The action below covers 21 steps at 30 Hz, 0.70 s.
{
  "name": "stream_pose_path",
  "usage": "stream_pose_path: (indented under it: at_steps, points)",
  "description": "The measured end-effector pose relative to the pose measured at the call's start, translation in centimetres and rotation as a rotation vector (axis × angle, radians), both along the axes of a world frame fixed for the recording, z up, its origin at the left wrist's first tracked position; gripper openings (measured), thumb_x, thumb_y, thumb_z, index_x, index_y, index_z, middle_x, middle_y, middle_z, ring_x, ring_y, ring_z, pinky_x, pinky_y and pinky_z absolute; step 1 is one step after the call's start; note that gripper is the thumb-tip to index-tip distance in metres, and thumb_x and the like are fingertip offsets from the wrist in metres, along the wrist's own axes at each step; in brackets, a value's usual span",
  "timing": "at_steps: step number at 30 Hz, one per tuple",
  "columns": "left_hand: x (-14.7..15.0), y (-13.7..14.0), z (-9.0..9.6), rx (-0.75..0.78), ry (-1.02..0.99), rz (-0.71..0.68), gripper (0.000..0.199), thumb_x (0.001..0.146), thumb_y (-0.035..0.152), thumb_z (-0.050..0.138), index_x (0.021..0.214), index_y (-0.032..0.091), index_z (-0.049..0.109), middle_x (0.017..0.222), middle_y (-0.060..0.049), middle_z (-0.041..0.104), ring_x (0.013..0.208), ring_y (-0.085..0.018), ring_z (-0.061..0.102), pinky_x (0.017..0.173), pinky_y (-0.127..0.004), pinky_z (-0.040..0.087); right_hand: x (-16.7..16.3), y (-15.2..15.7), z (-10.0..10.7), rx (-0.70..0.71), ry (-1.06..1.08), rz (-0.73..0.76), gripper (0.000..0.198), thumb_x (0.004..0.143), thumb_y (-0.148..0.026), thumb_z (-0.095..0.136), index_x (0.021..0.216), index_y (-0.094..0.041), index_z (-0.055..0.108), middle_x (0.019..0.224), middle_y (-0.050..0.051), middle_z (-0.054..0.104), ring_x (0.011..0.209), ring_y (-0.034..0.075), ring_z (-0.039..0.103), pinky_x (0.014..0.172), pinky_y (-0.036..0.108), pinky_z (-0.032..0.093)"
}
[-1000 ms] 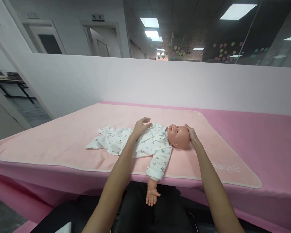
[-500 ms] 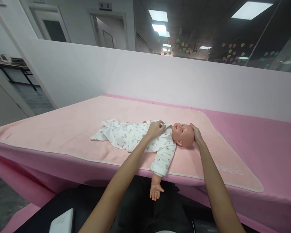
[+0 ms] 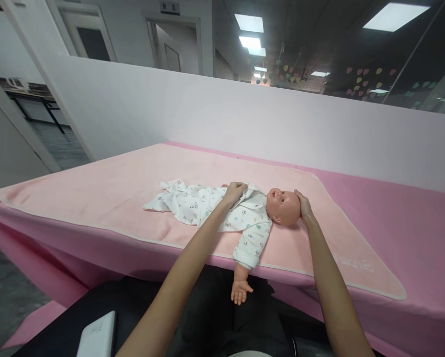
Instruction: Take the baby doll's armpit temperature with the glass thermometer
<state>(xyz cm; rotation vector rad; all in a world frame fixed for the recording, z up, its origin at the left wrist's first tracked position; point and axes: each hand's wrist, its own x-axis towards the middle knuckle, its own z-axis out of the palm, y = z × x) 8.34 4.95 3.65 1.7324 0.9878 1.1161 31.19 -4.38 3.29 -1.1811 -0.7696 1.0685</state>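
A baby doll point(image 3: 284, 208) lies on its back, head to the right, on a peach blanket point(image 3: 118, 198). It wears a white printed top point(image 3: 237, 221) and matching trousers point(image 3: 187, 203). My left hand point(image 3: 236, 192) is closed on the front of the top at the chest, and the cloth there is pulled up in folds. The fingertips are partly hidden. My right hand point(image 3: 303, 206) cups the crown of the doll's head, fingers curved around it. The doll's near arm point(image 3: 241, 282) hangs over the table's front edge, palm up.
A pink cloth point(image 3: 426, 238) covers the table under the blanket. Behind the table stands a low white partition point(image 3: 267, 124). A white flat box-like object point(image 3: 97, 334) lies at the lower left, beside my dark-clad legs point(image 3: 215, 317).
My left hand has moved a little down the doll's chest toward its feet, drawing the front of the top with it. My right hand stays on the head. The view has shifted slightly.
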Motion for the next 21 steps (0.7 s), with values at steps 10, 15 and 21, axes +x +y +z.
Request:
stream_pose_path:
  at_steps: [10,15,21]
  points:
    - [-0.2,-0.1,0.3,-0.058,-0.03,-0.072,0.038,0.07,0.049,0.053,0.059,0.013,0.056,0.048,0.003,0.042,0.051,-0.009,0.037,0.047,-0.021,0.027,0.1,0.1,-0.4,0.024,-0.029,-0.003,0.036,0.072,-0.049,0.054,0.075,-0.015,0.065,0.076,0.008,0.07,0.08,0.026,0.064,0.077,0.036,0.049]
    - [-0.4,-0.7,0.7,-0.043,0.007,-0.172,0.044,0.061,0.054,0.062,0.071,0.011,0.065,0.057,0.0,0.053,0.058,-0.011,0.044,0.053,-0.021,0.032,0.2,0.1,-0.4,0.03,-0.08,-0.026,0.036,0.073,-0.05,0.053,0.073,-0.016,0.065,0.077,0.008,0.07,0.08,0.025,0.064,0.077,0.035,0.049]
    - [-0.4,-0.6,0.7,0.025,0.045,-0.131,0.047,0.068,0.052,0.057,0.044,0.016,0.039,0.043,0.005,0.026,0.047,-0.006,0.026,0.046,-0.022,0.021,0.0,0.1,-0.1,-0.003,-0.029,-0.005,0.034,0.073,-0.048,0.052,0.073,-0.016,0.063,0.077,0.009,0.07,0.08,0.025,0.064,0.078,0.037,0.049]
